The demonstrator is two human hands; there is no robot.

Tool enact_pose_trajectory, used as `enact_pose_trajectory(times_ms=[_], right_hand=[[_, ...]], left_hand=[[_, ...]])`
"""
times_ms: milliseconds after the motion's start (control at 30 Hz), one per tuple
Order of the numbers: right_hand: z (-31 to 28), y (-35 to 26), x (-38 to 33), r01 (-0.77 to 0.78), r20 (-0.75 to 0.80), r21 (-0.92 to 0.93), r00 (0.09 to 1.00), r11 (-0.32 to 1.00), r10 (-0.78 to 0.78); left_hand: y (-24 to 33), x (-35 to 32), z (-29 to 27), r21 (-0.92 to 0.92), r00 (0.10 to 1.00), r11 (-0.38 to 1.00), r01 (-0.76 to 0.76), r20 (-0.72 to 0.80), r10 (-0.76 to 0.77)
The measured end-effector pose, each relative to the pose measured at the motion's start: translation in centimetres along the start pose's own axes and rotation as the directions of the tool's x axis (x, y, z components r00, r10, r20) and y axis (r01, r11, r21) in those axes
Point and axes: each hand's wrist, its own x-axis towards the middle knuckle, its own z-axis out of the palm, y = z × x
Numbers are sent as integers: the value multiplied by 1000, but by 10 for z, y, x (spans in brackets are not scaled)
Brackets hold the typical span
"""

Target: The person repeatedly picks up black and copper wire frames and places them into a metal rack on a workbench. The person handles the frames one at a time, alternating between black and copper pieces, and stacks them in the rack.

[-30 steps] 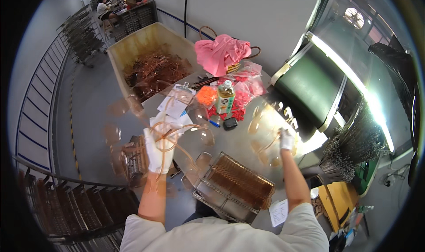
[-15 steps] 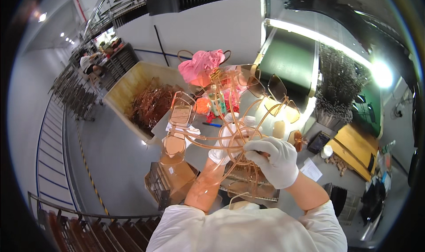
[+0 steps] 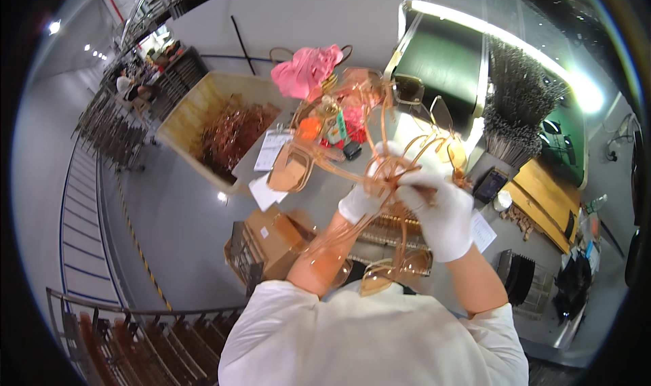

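Observation:
A splayed bunch of translucent amber eyeglasses [image 3: 291, 166] spreads out from between my hands, their thin temples gathered at the middle. Tinted lenses stick out to the left, to the far side and down toward my chest. My white-gloved left hand [image 3: 366, 195] is closed around the gathered temples from beneath, partly hidden by them. Smeared by motion, my white-gloved right hand [image 3: 444, 213] is at the right side of the bunch, its fingers bent in a pinch. Something small and brown shows at its fingertips, too blurred to name.
A grey worktable bears a pink cloth bag [image 3: 306, 71], an orange ball-like item [image 3: 310, 128] and papers [image 3: 271, 149]. At left stand a yellowish bin [image 3: 183, 111] of brown pieces and a cardboard box [image 3: 271, 237]. A green conveyor belt [image 3: 441, 61] and upright dark rods [image 3: 519, 108] are at right.
The bunch has turned in my hands: the left lenses moved up and shifted, and lenses now hang nearer my chest. My right hand has moved slightly right.

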Motion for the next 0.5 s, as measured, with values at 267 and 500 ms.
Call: enact_pose_trajectory(times_ms=[267,500], right_hand=[[-6,14,-20,131,431,94,888,987,-159],[13,49,-17,434,628,-409,772,803,-98]], left_hand=[[38,29,-39,280,971,958,-63,-204,123],[62,49,-20,973,971,181,143,-102,-217]])
